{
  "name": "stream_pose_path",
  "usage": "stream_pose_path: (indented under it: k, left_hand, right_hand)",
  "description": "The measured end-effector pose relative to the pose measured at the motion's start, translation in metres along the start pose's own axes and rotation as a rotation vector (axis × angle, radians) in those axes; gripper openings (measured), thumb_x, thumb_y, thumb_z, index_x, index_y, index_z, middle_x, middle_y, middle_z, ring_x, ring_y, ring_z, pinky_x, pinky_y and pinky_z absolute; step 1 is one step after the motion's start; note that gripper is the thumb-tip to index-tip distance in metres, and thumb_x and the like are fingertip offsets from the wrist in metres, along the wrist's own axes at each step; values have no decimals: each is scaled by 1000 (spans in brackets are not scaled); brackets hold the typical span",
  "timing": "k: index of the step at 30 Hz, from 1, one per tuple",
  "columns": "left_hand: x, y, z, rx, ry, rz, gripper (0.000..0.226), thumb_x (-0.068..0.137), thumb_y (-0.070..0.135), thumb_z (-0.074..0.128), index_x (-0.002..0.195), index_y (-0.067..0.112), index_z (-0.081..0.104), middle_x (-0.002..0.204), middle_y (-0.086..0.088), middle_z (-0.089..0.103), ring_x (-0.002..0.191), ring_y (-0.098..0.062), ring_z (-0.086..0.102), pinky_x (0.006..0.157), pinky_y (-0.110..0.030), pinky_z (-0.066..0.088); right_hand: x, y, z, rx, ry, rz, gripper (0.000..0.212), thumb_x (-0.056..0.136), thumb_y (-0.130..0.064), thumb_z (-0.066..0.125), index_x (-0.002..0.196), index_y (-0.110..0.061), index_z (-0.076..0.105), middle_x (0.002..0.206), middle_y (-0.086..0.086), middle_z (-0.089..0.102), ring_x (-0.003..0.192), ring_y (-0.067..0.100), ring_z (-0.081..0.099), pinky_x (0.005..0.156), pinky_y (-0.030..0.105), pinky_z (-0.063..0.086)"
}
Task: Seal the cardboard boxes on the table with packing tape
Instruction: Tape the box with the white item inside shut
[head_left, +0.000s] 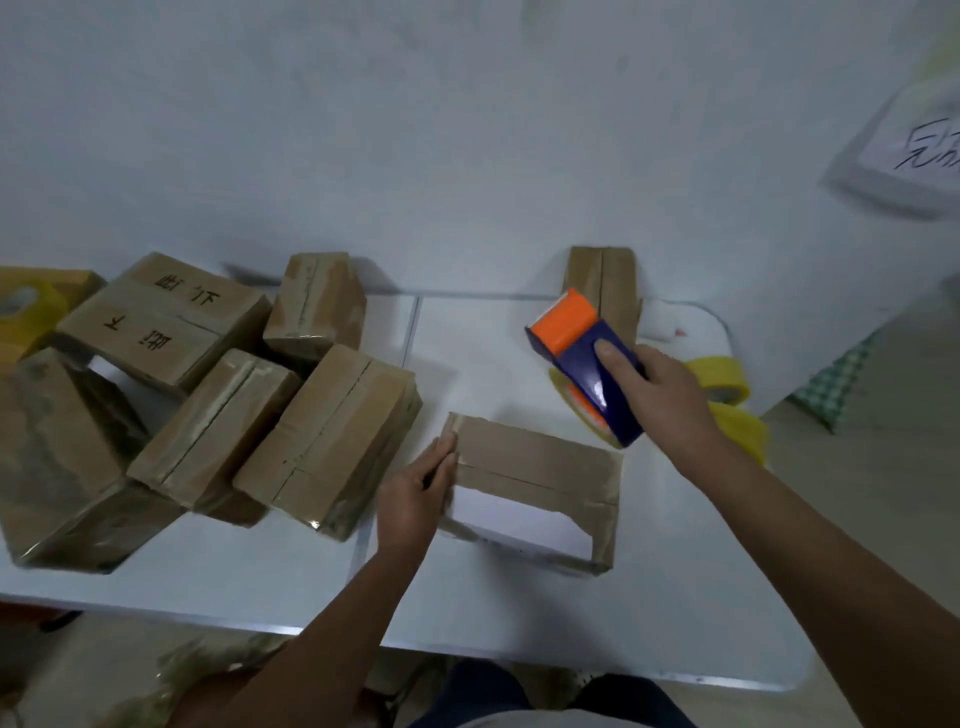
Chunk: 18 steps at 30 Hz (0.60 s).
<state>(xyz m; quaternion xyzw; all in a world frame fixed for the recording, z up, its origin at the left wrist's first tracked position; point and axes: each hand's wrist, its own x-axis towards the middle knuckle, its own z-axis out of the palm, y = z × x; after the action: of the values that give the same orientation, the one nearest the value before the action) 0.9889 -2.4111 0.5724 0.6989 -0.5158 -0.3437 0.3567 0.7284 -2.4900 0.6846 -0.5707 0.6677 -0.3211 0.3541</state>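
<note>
Pressing straight left-hand (415, 499) fingers (445, 451) against the left end of the box (540, 462) lying mid-table (260, 582); clamping right-hand (662, 392) fingers round the blue-and-orange tape dispenser (592, 364) just beyond it. Lying heaped at left, more boxes (218, 415).

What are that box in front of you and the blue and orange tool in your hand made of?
The box looks like matte brown cardboard, with glossy clear tape in places. The tape dispenser looks like smooth, shiny plastic, judging by its glare; I can't be sure.
</note>
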Motion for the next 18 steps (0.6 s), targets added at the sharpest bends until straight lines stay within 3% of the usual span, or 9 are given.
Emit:
stream_pose_path:
  k: [2, 5, 7, 9, 11, 13, 15, 17, 18]
  left_hand:
    - [2, 5, 5, -1, -7, 23, 36, 94, 21, 66, 127, 36, 65, 130, 13, 63, 120, 2, 58, 99, -11, 41]
    - [1, 9, 8, -33, -1, 2, 35, 95, 22, 66, 127, 34, 66, 127, 11, 66, 118, 2, 59, 100, -16, 46]
    - [-1, 9, 9, -16, 2, -42, 28, 95, 23, 65, 122, 32, 71, 114, 6, 73, 102, 0, 67, 83, -13, 51]
    - [-1, 9, 9, 17, -6, -67, 18, 96, 23, 62, 108, 30, 74, 97, -1, 75, 78, -1, 65, 63, -10, 44]
    - [0, 11, 6, -20, -51, -86, 21, 98, 21, 60, 112, 29, 73, 99, -2, 74, 84, -10, 67, 65, -13, 45]
    - [2, 17, 0, -48, -118, -88, 28, 100, 19, 57, 122, 31, 69, 110, 3, 72, 100, -17, 66, 80, -21, 49]
    - [4, 30, -9, -48, -95, -75, 28, 100, 21, 58, 123, 33, 67, 124, 18, 62, 113, -6, 58, 94, -28, 49]
    - [6, 47, -18, -134, -64, -141, 20, 101, 28, 55, 112, 35, 70, 106, 24, 70, 98, -5, 67, 80, -28, 56]
    - [9, 56, -22, -204, -96, -226, 21, 102, 30, 52, 111, 29, 71, 95, 16, 74, 90, -11, 70, 73, -29, 57]
  right_hand:
    - [-15, -12, 7, -5, -56, -28, 67, 79, -75, 47, 73, -10, 59, 63, 2, 63, 57, 16, 60, 53, 28, 41]
    - [-35, -13, 23, -48, -145, -65, 69, 72, -81, 43, 62, -14, 57, 53, -4, 59, 46, 8, 55, 45, 15, 35]
    - [-43, -7, 33, -122, -193, -88, 68, 71, -82, 41, 61, -15, 55, 50, -3, 57, 47, 7, 55, 46, 16, 35]
    - [-47, 1, 39, -171, -208, -93, 68, 71, -81, 41, 64, -16, 56, 55, -3, 59, 51, 7, 57, 47, 15, 35]
    - [-48, 10, 42, -158, -186, -88, 66, 72, -81, 42, 67, -17, 58, 58, -3, 62, 53, 6, 59, 48, 14, 36]
    - [-48, 14, 42, -137, -173, -92, 64, 72, -81, 43, 68, -19, 59, 59, -5, 63, 53, 4, 60, 48, 13, 37]
    - [-48, 16, 41, -124, -165, -99, 61, 72, -81, 44, 66, -21, 58, 59, -6, 64, 53, 4, 60, 47, 13, 38]
    - [-48, 16, 41, -107, -154, -100, 61, 72, -80, 45, 66, -21, 57, 58, -6, 63, 52, 4, 60, 47, 13, 39]
    - [-48, 16, 42, -100, -155, -97, 60, 71, -80, 45, 66, -21, 57, 58, -6, 63, 52, 3, 60, 47, 12, 39]
